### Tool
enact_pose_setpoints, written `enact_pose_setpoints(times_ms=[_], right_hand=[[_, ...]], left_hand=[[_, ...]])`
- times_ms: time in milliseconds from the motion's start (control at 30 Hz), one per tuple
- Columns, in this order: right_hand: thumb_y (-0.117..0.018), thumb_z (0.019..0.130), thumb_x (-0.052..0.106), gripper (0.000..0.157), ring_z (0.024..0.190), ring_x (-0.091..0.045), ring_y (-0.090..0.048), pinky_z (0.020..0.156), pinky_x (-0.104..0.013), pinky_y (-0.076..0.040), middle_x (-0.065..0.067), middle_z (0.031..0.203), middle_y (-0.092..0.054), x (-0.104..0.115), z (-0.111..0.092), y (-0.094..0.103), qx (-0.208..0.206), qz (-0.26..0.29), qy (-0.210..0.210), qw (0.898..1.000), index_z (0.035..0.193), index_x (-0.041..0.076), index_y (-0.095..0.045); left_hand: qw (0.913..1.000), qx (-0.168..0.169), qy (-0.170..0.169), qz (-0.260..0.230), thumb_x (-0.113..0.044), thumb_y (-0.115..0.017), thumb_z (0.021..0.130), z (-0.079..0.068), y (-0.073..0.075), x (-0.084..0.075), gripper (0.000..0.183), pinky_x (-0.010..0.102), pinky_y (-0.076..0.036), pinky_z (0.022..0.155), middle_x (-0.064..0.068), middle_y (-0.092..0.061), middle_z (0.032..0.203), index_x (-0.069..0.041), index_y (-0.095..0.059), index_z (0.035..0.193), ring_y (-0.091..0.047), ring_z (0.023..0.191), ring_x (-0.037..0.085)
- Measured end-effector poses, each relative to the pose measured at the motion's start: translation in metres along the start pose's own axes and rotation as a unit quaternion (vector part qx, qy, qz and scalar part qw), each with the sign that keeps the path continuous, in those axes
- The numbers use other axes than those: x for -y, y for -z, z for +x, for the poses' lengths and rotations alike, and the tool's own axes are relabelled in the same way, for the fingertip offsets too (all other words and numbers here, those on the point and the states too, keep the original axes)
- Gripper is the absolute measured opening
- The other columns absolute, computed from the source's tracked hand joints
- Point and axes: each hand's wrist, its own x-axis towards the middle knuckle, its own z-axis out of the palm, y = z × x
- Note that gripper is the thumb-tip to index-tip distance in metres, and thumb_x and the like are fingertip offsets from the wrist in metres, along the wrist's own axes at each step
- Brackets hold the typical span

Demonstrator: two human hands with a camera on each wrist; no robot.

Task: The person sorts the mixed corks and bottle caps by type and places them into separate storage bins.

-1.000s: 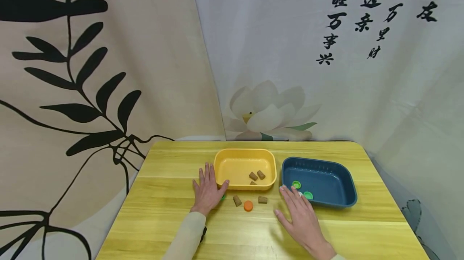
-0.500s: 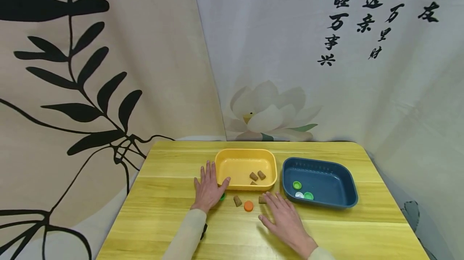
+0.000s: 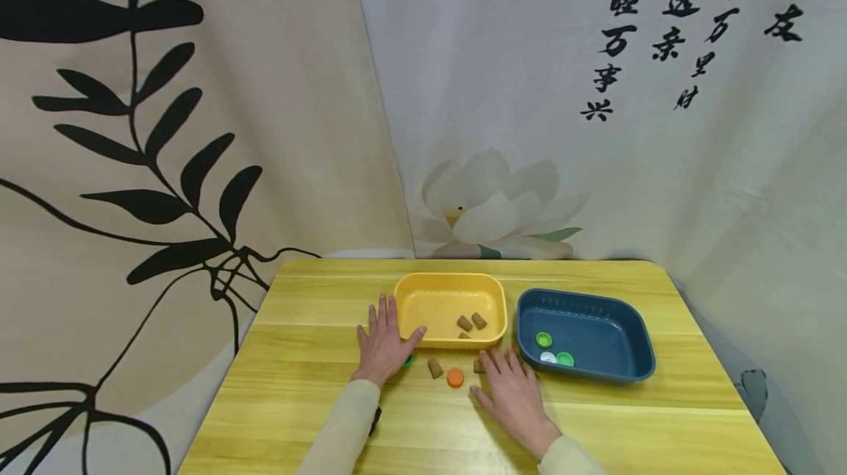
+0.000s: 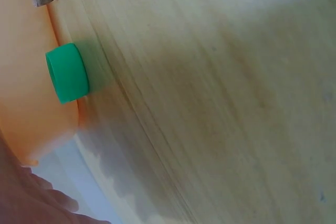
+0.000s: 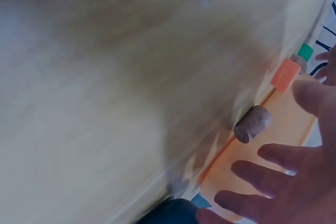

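With fingers spread, my left hand (image 3: 384,348) is at the left front corner of the yellow tray (image 3: 404,291). A green bottle cap (image 4: 68,73) stands beside the tray, partly hidden by that hand in the head view. My right hand (image 3: 517,398) hovers with straight fingers over a brown cork (image 5: 253,124), which the fingertips partly cover in the head view; nothing is gripped. Left of it lie an orange cap (image 3: 455,377) and another cork (image 3: 434,368). Several corks (image 3: 479,320) lie inside the yellow tray.
At right stands a dark blue tray (image 3: 625,313) with two green caps (image 3: 544,340) and a whitish cap (image 3: 548,357) in it. The wooden table (image 3: 648,431) has its back edge near a printed curtain (image 3: 317,129).
My right hand has moved left, away from the blue tray's front edge to the cork, and the whitish cap now shows fully. The left hand stays by the yellow tray.
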Motion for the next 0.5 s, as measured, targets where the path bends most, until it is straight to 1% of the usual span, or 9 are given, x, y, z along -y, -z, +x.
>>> enact_pose_setpoints(times_ms=[133, 233, 367, 433, 500], right_hand=[[-0.077, 0.091, 0.044, 0.057, 0.134, -0.049, -0.051, 0.099, -0.068, -0.045, -0.018, 0.14, -0.062, 0.0, 0.0029, -0.0016, -0.004, -0.027, 0.007, 1.0, 0.136, 0.011, -0.066], [-0.08, 0.089, 0.04, 0.046, 0.132, -0.049, -0.053, 0.097, -0.067, -0.047, -0.017, 0.136, -0.065, -0.0011, 0.0038, -0.004, -0.011, -0.044, 0.02, 0.999, 0.126, 0.014, -0.071], [-0.086, 0.084, 0.034, 0.028, 0.128, -0.049, -0.057, 0.096, -0.066, -0.048, -0.015, 0.134, -0.067, -0.0027, 0.0041, -0.0068, -0.027, -0.045, 0.041, 0.998, 0.105, 0.019, -0.074], [-0.088, 0.081, 0.031, 0.024, 0.126, -0.049, -0.058, 0.096, -0.066, -0.048, -0.014, 0.133, -0.067, -0.003, 0.0036, -0.0076, -0.033, -0.043, 0.051, 0.997, 0.098, 0.02, -0.073], [-0.088, 0.08, 0.029, 0.023, 0.126, -0.048, -0.058, 0.097, -0.066, -0.048, -0.014, 0.133, -0.068, -0.0027, 0.0026, -0.0078, -0.035, -0.041, 0.058, 0.997, 0.095, 0.02, -0.073]], left_hand=[[1.0, -0.001, 0.0, -0.004, -0.079, -0.041, 0.095, 0.0, 0.0005, -0.0006, 0.108, 0.08, -0.017, 0.111, 0.019, -0.006, 0.173, -0.004, -0.011, 0.166, -0.011, 0.155, 0.048], [1.0, 0.0, 0.001, -0.004, -0.079, -0.042, 0.095, -0.0003, 0.0014, -0.0012, 0.107, 0.08, -0.018, 0.111, 0.019, -0.007, 0.172, -0.004, -0.011, 0.166, -0.012, 0.155, 0.048], [1.0, 0.003, 0.003, -0.007, -0.078, -0.043, 0.096, -0.0009, 0.0028, -0.002, 0.107, 0.08, -0.018, 0.111, 0.019, -0.007, 0.172, -0.005, -0.011, 0.167, -0.012, 0.155, 0.047], [1.0, 0.003, 0.004, -0.008, -0.077, -0.044, 0.096, -0.0011, 0.003, -0.0021, 0.106, 0.08, -0.019, 0.111, 0.019, -0.007, 0.172, -0.005, -0.011, 0.166, -0.012, 0.155, 0.047], [1.0, 0.001, 0.003, -0.008, -0.077, -0.044, 0.096, -0.0011, 0.003, -0.0018, 0.106, 0.08, -0.019, 0.111, 0.02, -0.008, 0.172, -0.004, -0.012, 0.166, -0.013, 0.155, 0.048]])
